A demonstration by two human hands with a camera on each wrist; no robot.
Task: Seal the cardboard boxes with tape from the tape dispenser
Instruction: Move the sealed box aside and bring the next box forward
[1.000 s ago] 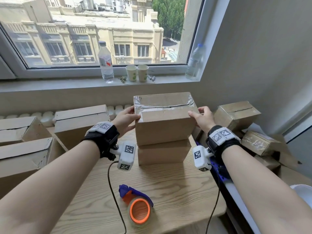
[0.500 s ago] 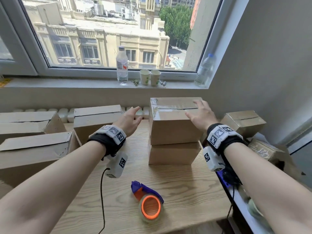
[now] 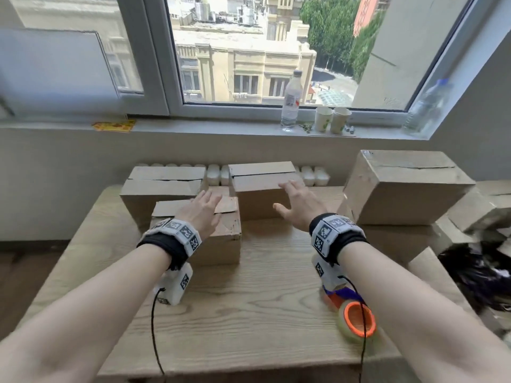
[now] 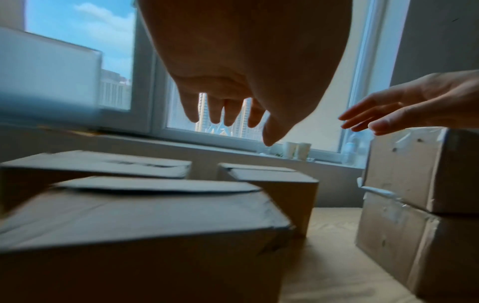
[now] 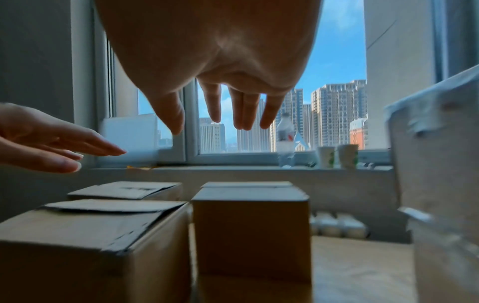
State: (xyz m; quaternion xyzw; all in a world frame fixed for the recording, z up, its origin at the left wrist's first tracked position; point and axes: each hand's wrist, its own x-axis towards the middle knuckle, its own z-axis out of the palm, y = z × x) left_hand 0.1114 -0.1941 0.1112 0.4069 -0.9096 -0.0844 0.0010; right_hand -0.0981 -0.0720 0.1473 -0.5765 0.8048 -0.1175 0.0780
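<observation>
With my left hand point(image 3: 200, 212) and right hand point(image 3: 297, 204) spread empty over the unsealed boxes point(image 3: 262, 189), I risk snagging a loose flap point(image 3: 193, 207) and springing it open.

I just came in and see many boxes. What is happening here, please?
A person is sealing cardboard boxes at a wooden table. Both hands are open and hold nothing: the left hand is above a small box with loose flaps, and the right hand reaches toward the box behind it. The tape dispenser lies unused on the table near the right forearm. Two stacked boxes stand to the right.
</observation>
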